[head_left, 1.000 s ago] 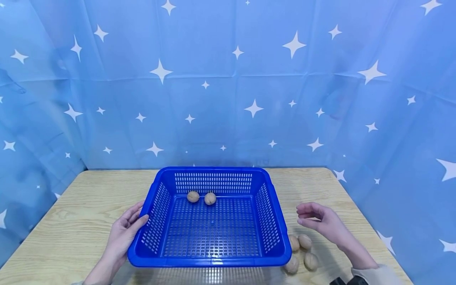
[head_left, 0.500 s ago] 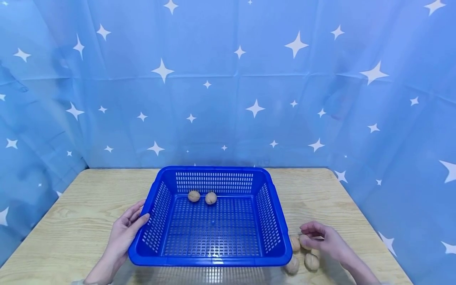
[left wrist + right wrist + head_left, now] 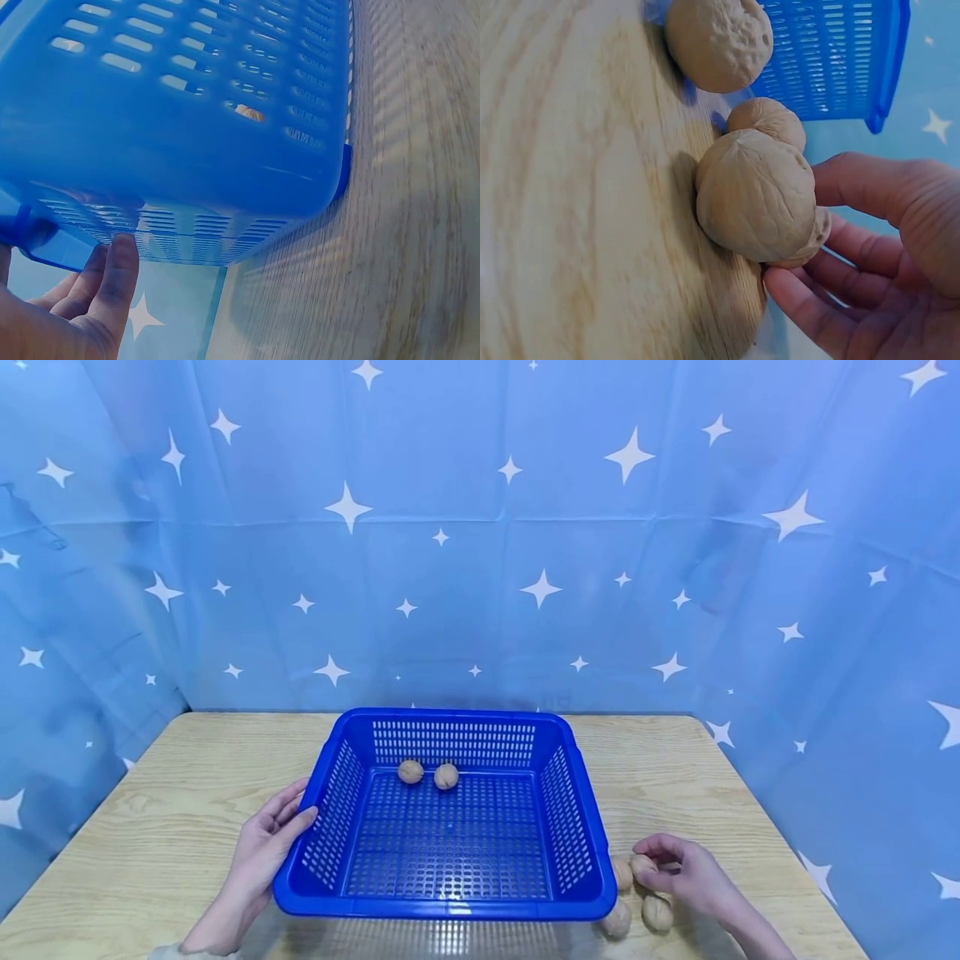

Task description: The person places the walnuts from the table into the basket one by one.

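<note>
A blue plastic basket (image 3: 450, 907) with slotted walls stands at the middle of the table, two walnuts (image 3: 410, 772) lying near its back wall. My left hand (image 3: 258, 852) grips the basket's left rim, thumb on top and fingers outside the wall; the left wrist view shows those fingers (image 3: 112, 289) against the slotted side. By the right wall lies a small group of walnuts (image 3: 657, 912). My right hand (image 3: 690, 872) pinches the back right walnut (image 3: 642, 867) of that group between thumb and fingers. In the right wrist view a nearer walnut (image 3: 757, 199) partly hides the pinched one.
The wooden table (image 3: 150, 860) extends on both sides of the basket. A blue curtain with white stars (image 3: 480, 552) hangs behind the table and along its sides. One loose walnut (image 3: 621, 873) lies close against the basket's right wall.
My right hand has come down from above the table onto the walnut group, and its thumb and fingers have closed on a walnut. The left hand and basket stay put.
</note>
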### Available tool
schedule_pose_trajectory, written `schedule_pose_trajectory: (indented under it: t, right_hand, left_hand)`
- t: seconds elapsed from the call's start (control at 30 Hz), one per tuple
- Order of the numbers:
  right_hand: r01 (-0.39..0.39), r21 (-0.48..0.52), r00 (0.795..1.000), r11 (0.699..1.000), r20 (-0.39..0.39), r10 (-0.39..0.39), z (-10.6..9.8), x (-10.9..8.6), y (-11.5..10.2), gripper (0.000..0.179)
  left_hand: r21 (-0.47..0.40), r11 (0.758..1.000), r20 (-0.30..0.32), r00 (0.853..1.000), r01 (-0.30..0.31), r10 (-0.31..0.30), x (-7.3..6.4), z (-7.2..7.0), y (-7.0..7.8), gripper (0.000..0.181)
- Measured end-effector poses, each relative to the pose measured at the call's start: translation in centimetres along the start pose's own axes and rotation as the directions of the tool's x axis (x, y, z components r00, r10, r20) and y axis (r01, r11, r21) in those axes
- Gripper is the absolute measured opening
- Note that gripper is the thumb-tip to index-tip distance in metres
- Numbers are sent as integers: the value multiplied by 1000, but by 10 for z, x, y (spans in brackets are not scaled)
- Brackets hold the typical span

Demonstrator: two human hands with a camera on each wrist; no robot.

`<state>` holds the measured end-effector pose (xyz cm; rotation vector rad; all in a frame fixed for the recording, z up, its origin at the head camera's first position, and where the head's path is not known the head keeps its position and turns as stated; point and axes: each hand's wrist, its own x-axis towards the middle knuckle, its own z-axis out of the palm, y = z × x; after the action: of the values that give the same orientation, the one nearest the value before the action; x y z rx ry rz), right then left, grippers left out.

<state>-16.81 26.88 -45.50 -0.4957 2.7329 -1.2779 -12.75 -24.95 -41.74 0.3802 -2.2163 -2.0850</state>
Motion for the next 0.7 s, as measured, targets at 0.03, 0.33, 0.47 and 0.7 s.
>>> schedule_pose_trajectory:
  t: [0.03,0.33,0.47,0.7]
  right_hand:
    - [-13,-6,1000,1000,-6,13,0,0,-1,28]
    - [-68,-20,992,997,-105,66,-16,9,-21,26]
    - [-17,-13,991,1000,-132,15,-26,18,-35,27]
    - [47,-14,989,999,-137,-49,-41,35,-60,28]
  left_hand:
    - [-1,1000,1,1000,1,-1,0,0,0,56]
    - [-6,1000,9,1000,5,-5,1,-1,0,56]
    - [-10,1000,10,1000,-4,4,1,-1,0,56]
    - [-21,1000,10,1000,3,-3,1,-1,0,57]
